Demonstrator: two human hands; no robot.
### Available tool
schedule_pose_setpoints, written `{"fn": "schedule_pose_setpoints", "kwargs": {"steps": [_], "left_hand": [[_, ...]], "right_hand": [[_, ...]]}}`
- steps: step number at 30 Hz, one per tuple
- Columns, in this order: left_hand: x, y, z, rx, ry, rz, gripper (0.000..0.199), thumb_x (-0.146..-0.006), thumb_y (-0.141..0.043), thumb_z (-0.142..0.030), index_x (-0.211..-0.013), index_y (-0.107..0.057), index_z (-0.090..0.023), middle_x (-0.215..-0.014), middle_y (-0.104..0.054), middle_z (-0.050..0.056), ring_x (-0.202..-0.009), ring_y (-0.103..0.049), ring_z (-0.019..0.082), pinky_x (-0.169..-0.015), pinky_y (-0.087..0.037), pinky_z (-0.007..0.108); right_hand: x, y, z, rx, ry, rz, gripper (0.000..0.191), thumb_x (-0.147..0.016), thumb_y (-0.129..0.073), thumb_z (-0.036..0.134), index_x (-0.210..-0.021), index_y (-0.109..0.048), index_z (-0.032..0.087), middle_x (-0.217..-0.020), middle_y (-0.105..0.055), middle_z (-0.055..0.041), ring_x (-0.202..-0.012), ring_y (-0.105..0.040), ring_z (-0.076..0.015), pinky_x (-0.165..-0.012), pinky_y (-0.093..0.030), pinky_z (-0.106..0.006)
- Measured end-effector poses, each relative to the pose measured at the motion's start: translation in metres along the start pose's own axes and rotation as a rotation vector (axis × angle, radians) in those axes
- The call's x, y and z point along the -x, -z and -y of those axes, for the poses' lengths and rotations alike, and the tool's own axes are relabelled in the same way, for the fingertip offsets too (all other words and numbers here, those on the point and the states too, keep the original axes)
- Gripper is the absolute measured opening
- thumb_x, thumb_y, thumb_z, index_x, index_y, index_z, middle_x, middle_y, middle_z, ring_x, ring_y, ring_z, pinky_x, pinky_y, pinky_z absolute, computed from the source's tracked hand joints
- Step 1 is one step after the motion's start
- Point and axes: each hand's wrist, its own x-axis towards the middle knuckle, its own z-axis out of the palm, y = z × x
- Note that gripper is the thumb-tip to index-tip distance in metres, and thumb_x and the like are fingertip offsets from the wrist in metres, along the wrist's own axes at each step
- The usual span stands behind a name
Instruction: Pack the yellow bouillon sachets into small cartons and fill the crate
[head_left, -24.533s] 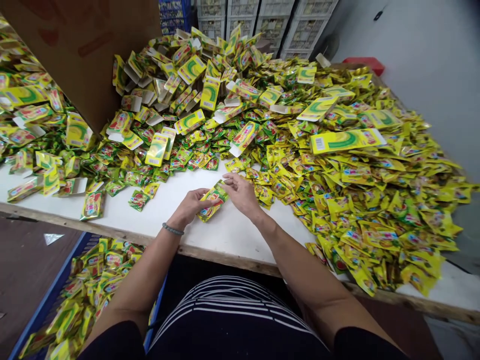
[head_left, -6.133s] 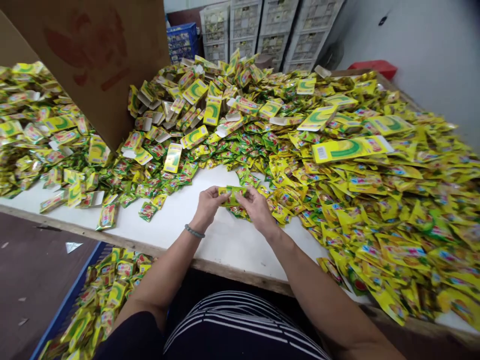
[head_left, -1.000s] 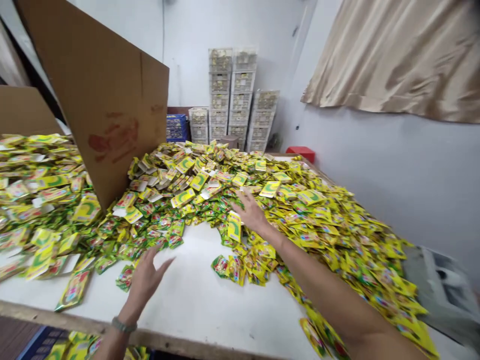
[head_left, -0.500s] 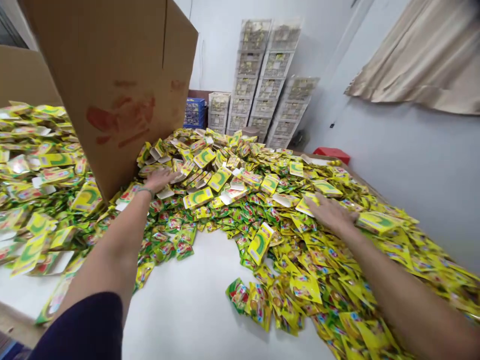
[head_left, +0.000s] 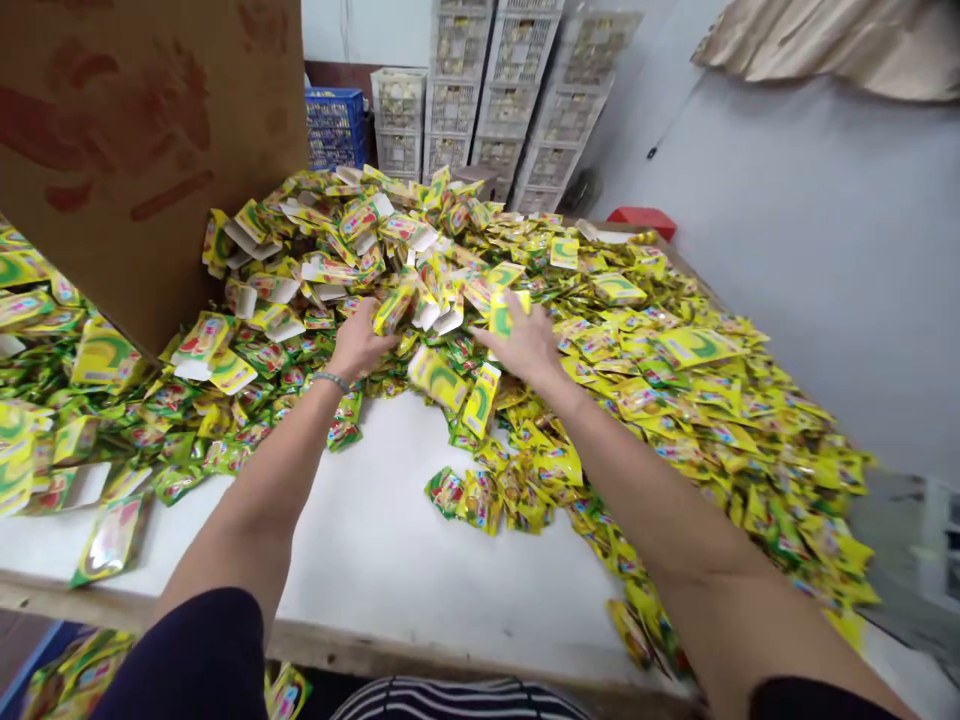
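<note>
Small yellow and green packets point(head_left: 675, 400) and open-ended yellow boxes point(head_left: 437, 378) lie heaped across a white table point(head_left: 390, 560). My left hand point(head_left: 363, 340), with a band at the wrist, is at the middle of the heap, its thumb and fingers around a yellow box point(head_left: 393, 306). To its right my right hand point(head_left: 525, 342) is curled over another yellow box point(head_left: 504, 312). Several boxes with white flaps lie between the two hands. The undersides of both hands are hidden.
A large cardboard carton point(head_left: 150, 150) stands at the left, in the heap. Behind the table are stacked white crates point(head_left: 450, 110), a blue crate point(head_left: 335, 125) and a red object point(head_left: 643, 218). Below the front edge, at lower left, more packets point(head_left: 79, 675) lie in a blue container.
My hands have come together at the middle of the heap, bringing boxes closer to each other. Both now have boxes in their fingers. The view has tilted down and shifted right.
</note>
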Motion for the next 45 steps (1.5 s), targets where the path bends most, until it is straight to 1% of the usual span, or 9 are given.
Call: {"fn": "schedule_pose_setpoints", "kwargs": {"steps": [5, 9, 12, 17, 24, 28, 33, 38, 45], "left_hand": [[0.044, 0.013, -0.008, -0.159, 0.033, 0.085, 0.064, -0.078, -0.067, -0.047, -0.133, -0.055, -0.017, -0.113, -0.068, 0.015, -0.107, -0.062, 0.035, -0.088, -0.047, 0.038], [0.095, 0.027, -0.007, -0.238, 0.055, -0.036, 0.077, -0.076, -0.070, -0.044, -0.143, -0.047, -0.016, -0.134, -0.056, 0.020, -0.122, -0.052, 0.038, -0.096, -0.043, 0.042], [0.153, 0.026, -0.018, -0.193, 0.060, -0.076, 0.050, -0.087, -0.059, -0.043, -0.127, -0.059, -0.014, -0.121, -0.062, 0.019, -0.114, -0.056, 0.034, -0.093, -0.043, 0.040], [0.229, -0.018, -0.063, -0.066, 0.019, 0.253, 0.029, -0.095, -0.051, -0.040, -0.103, -0.066, -0.017, -0.098, -0.067, 0.014, -0.094, -0.064, 0.028, -0.081, -0.044, 0.035], [0.233, -0.056, -0.076, -0.131, 0.104, 0.352, 0.040, -0.079, -0.075, -0.039, -0.106, -0.062, -0.013, -0.126, -0.056, 0.022, -0.121, -0.053, 0.035, -0.089, -0.044, 0.038], [0.254, -0.051, -0.055, 0.141, 0.146, 0.348, 0.018, -0.077, -0.073, -0.026, -0.085, -0.060, -0.017, -0.094, -0.067, 0.011, -0.090, -0.063, 0.025, -0.073, -0.041, 0.031], [0.279, -0.051, -0.040, 0.539, 0.274, 0.299, 0.026, -0.076, -0.072, -0.025, -0.098, -0.059, -0.020, -0.063, -0.063, -0.003, -0.058, -0.056, 0.016, -0.061, -0.034, 0.026], [0.271, -0.051, -0.050, 0.382, 0.303, 0.399, 0.022, -0.078, -0.071, -0.032, -0.094, -0.065, -0.020, -0.065, -0.065, -0.001, -0.060, -0.057, 0.016, -0.058, -0.032, 0.026], [0.264, -0.063, -0.049, 0.580, 0.249, 0.238, 0.018, -0.076, -0.071, -0.033, -0.083, -0.062, -0.019, -0.067, -0.063, -0.001, -0.064, -0.056, 0.015, -0.060, -0.037, 0.026]], "right_hand": [[0.030, -0.029, 0.036, -0.204, 0.293, 0.052, 0.091, -0.077, -0.078, 0.046, -0.154, -0.036, 0.021, -0.141, -0.050, -0.0202, -0.130, -0.045, -0.0405, -0.108, -0.037, -0.059], [0.057, -0.029, 0.033, -0.392, 0.458, 0.133, 0.086, -0.082, -0.073, 0.036, -0.156, -0.031, 0.022, -0.142, -0.054, -0.0130, -0.126, -0.052, -0.0301, -0.107, -0.043, -0.045], [0.091, -0.018, 0.014, -0.354, 0.345, 0.066, 0.064, -0.088, -0.066, 0.036, -0.146, -0.047, 0.019, -0.132, -0.062, -0.0118, -0.117, -0.058, -0.0284, -0.102, -0.045, -0.043], [0.153, -0.025, -0.012, -0.159, 0.216, 0.171, 0.030, -0.098, -0.047, 0.029, -0.102, -0.074, 0.016, -0.101, -0.073, -0.0111, -0.096, -0.063, -0.0243, -0.091, -0.048, -0.038], [0.187, -0.045, -0.016, -0.095, 0.347, 0.223, 0.030, -0.092, -0.059, 0.024, -0.119, -0.070, 0.016, -0.138, -0.058, -0.0149, -0.128, -0.046, -0.0288, -0.108, -0.038, -0.044], [0.215, -0.032, -0.032, -0.108, 0.293, 0.173, 0.035, -0.093, -0.059, 0.031, -0.123, -0.067, 0.016, -0.124, -0.064, -0.0150, -0.116, -0.051, -0.0300, -0.104, -0.039, -0.045], [0.247, -0.030, -0.045, 0.024, 0.271, 0.312, 0.042, -0.084, -0.072, 0.038, -0.120, -0.066, 0.016, -0.114, -0.063, -0.0150, -0.106, -0.052, -0.0317, -0.091, -0.043, -0.043], [0.252, -0.037, -0.046, -0.059, 0.231, 0.305, 0.031, -0.084, -0.073, 0.041, -0.102, -0.067, 0.017, -0.103, -0.065, -0.0128, -0.099, -0.054, -0.0294, -0.086, -0.043, -0.039], [0.257, -0.022, -0.045, -0.399, 0.083, 0.375, 0.034, -0.088, -0.059, 0.053, -0.078, -0.056, 0.021, -0.080, -0.063, -0.0052, -0.076, -0.053, -0.0210, -0.073, -0.041, -0.033]]}}
